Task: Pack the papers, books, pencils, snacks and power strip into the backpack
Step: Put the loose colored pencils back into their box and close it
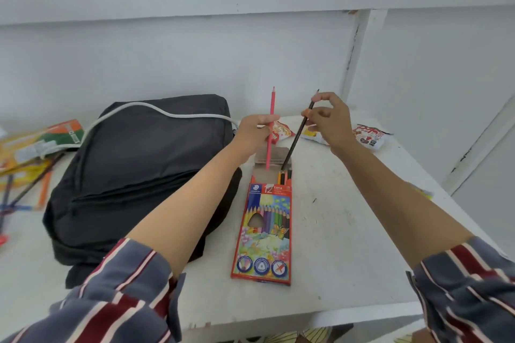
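A red coloured-pencil box (264,228) lies flat on the white table (348,245) with its top flap open and a few pencils inside. My left hand (255,133) grips a pink pencil (271,108) upright, its lower end at the box mouth. My right hand (330,120) pinches a black pencil (295,145) that slants down into the box's right side. The black backpack (139,175) lies flat to the left, zipped, with a white power-strip cable (167,111) draped over its top.
Snack packets (369,136) lie at the table's far right, another (281,131) behind my left hand. Loose pencils (28,189) and orange-green books or papers (39,139) are scattered at the far left. A white wall stands close behind; the table's front edge is near me.
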